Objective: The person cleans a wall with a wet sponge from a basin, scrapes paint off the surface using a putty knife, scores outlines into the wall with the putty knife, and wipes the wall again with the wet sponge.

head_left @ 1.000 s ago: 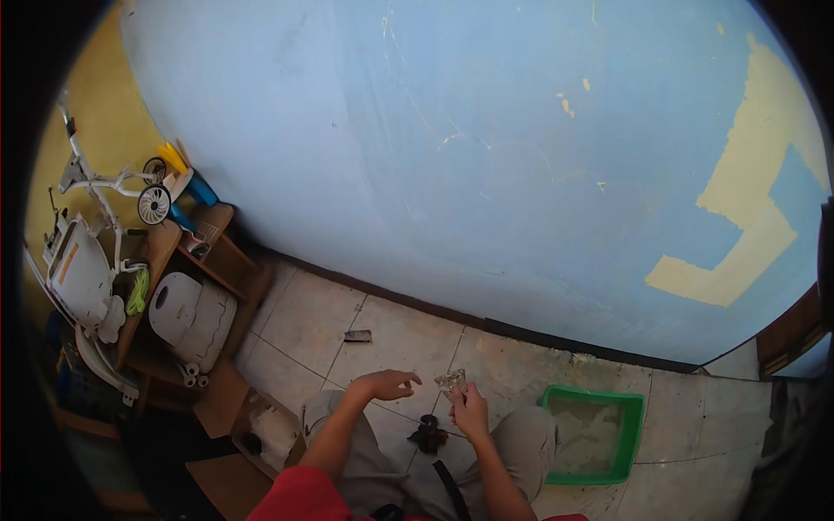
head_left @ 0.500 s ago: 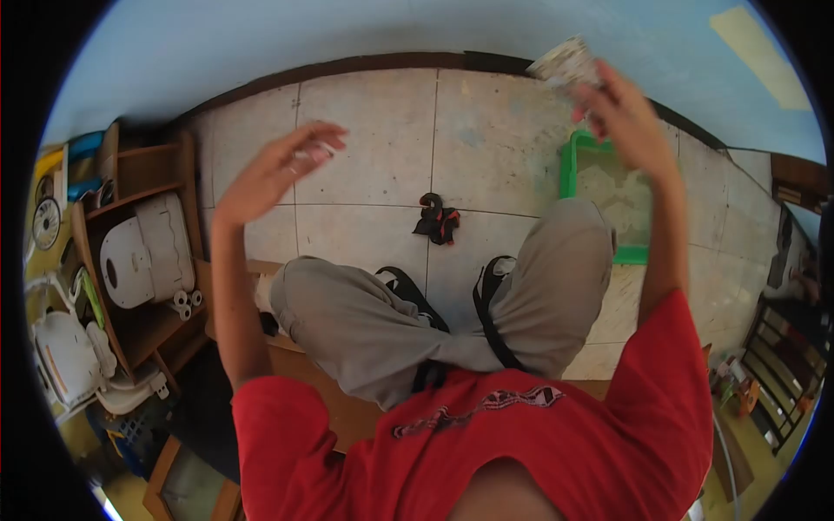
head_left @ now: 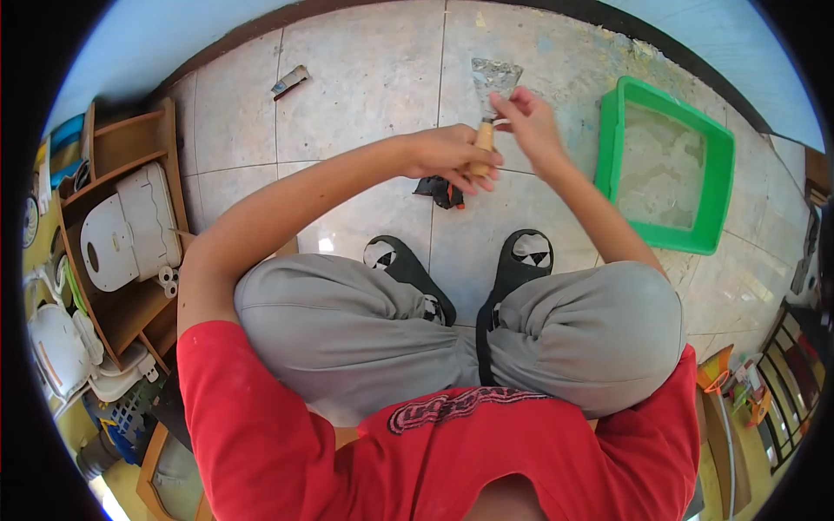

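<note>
My left hand [head_left: 456, 156] is closed around the wooden handle [head_left: 484, 149] of a putty knife, whose wide, whitish-crusted blade [head_left: 495, 76] points away from me. Beside it, my right hand [head_left: 532, 126] has its thumb and forefinger apart, the fingertips at the blade's right side near the handle. Whether they press on the metal is hard to see. Below my left hand, a crumpled black and orange item [head_left: 441, 191] lies on the tiles, partly covered by the fingers.
A green tray [head_left: 610, 143] with pale residue inside stands at right. A small grey and brown piece [head_left: 290, 82] lies on the floor at upper left. At left is a wooden shelf [head_left: 130, 130] holding a white plastic item. Flaking debris [head_left: 556, 52] lies along the wall.
The putty knife has come from the upper right to the middle, its handle now in my left hand. My right hand has moved down and left. The view has shifted, showing more of the tray.
</note>
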The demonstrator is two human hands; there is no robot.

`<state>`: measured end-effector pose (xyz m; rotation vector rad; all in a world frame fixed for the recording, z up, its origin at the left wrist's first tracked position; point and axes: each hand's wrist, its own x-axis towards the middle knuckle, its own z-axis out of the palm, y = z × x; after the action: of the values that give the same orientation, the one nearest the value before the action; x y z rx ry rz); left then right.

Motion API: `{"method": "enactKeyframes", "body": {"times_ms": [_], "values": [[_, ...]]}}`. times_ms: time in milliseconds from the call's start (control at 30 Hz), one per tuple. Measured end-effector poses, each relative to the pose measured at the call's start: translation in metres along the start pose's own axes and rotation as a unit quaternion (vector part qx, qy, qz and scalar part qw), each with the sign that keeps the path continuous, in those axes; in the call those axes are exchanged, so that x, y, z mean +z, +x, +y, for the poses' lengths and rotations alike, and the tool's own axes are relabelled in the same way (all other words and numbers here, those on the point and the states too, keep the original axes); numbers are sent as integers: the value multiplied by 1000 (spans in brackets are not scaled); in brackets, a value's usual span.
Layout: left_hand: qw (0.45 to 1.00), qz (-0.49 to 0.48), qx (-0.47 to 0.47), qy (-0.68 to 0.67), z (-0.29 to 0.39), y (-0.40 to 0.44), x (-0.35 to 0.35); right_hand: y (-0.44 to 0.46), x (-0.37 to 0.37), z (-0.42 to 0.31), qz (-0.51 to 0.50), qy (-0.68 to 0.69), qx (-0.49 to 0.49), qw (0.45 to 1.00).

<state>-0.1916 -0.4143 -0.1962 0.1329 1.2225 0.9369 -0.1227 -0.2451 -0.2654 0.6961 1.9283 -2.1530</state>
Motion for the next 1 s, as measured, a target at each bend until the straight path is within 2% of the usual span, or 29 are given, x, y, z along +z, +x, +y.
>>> {"method": "enactKeyframes", "body": {"times_ms": [33, 67, 100, 133, 167, 233, 267, 333, 367, 433, 500, 533, 600, 633, 667, 733, 767, 800, 867, 933, 967, 1000], "values": [[997, 69, -36, 10, -3, -18, -17, -2, 16, 27, 5, 3, 16, 1000], [996, 71, -28, 40, -8, -30, -37, 4, 28, 65, -13, -158, 19, 987], [995, 63, -13, 76, -11, -34, -57, -12, 37, 102, -24, -282, -253, 925], [985, 105, -45, 129, -11, -39, -73, -30, 33, 59, -164, -332, -293, 882], [977, 159, -41, 138, -4, -47, -73, -39, 35, 65, -198, -417, -363, 809], [979, 172, -26, 107, -6, -47, -86, -40, 41, 104, -183, -536, -432, 702], [979, 177, -15, 103, -6, -46, -85, -37, 46, 112, -168, -561, -430, 687], [979, 175, -1, 101, -1, -45, -82, -38, 39, 84, -208, -515, -384, 737], [979, 175, -4, 101, 3, -47, -81, -38, 29, 67, -205, -520, -379, 737], [980, 177, -1, 97, 10, -51, -81, -40, 2, 30, -161, -335, -287, 883], [980, 172, 10, 95, 14, -51, -87, -41, -42, 0, -95, -230, -291, 924], [980, 172, 20, 96, 15, -52, -91, -39, -69, -5, -39, -226, -336, 913], [980, 172, 21, 93, 16, -53, -98, -63, -121, -27, 38, -101, -151, 983], [979, 177, 25, 98, 19, -53, -99, -69, -150, -29, 93, -99, -133, 982], [977, 181, 30, 105, 22, -52, -101, -75, -176, -32, 119, -6, -130, 984], [977, 183, 32, 106, 25, -50, -103, -81, -215, -34, 195, 18, -69, 978], [977, 182, 33, 108, 26, -50, -105, -76, -245, -11, 197, 19, -69, 978], [977, 179, 33, 112, 26, -48, -107, -64, -278, 33, 210, -243, -123, 939], [978, 170, 46, 108, 22, -41, -110, -57, -291, 70, 213, -490, -164, 829], [981, 158, 43, 105, 18, -34, -111, -48, -266, 74, 298, -508, -85, 804], [983, 151, 39, 99, 18, -32, -112, -44, -251, 71, 302, -508, -85, 802], [983, 149, 40, 100, 17, -31, -111, -43, -231, 61, 325, -561, -42, 760]]}}
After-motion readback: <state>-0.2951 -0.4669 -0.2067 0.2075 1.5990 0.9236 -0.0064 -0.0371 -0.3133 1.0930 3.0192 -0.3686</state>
